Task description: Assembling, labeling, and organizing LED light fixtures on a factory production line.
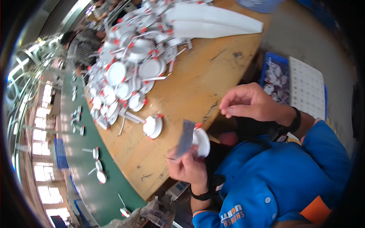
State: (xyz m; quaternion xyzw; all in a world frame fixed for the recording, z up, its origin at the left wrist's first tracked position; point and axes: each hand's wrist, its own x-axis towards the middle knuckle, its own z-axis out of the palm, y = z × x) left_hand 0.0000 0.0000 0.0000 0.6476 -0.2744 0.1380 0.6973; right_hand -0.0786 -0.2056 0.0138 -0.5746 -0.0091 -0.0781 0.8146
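Observation:
My left hand [188,169] is closed around the near side of a white round downlight [203,142] with a red part at its rim. The same fingers pinch a thin grey sheet [185,138], which stands up in front of the light and hides part of it. My right hand [249,102] is raised beyond the table's edge, its fingers curled in toward the thumb. Whether something small sits between those fingertips is too blurred to tell. Another white downlight [153,127] with red clips lies on the wooden table [194,81], just past my left hand.
Many white downlights [116,73] with red clips are heaped at the table's far side, beside a white foam sheet [216,22]. Left runs a green conveyor [89,152] carrying several lights. A blue crate [267,66] and white perforated tray [308,83] stand right. A person [81,47] works beyond.

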